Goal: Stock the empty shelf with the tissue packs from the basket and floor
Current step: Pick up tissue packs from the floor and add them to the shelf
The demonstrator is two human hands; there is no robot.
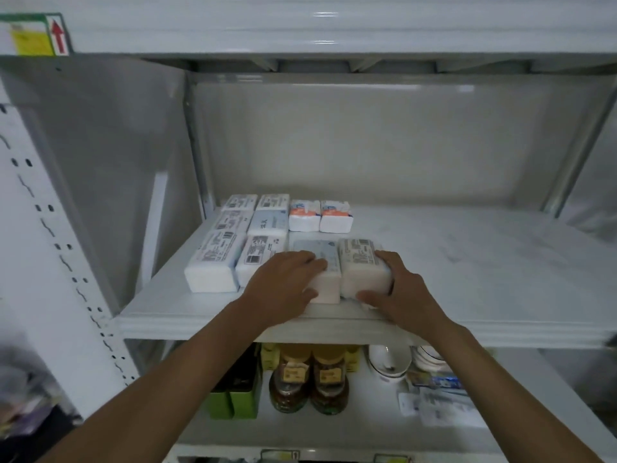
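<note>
- Left hand [283, 279]: fingers curled over the top of a blue-labelled tissue pack [320, 262], thumb against its front end.
- Right hand [397, 289]: wrapped round the right side of the neighbouring tissue pack [362, 265], thumb at its front.
- Both packs touch side by side near the front edge of the white shelf [467, 262].
- Eight more tissue packs [233, 235] sit in rows left and behind.
- Lower shelf: two amber jars [310, 379], white bowls [390, 362].

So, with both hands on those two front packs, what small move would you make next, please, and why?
Probably slide the two packs back together. The left hand holds the blue-label pack and the right hand the other pack; both sit near the shelf front edge, with a gap behind them before the orange packs.
</note>
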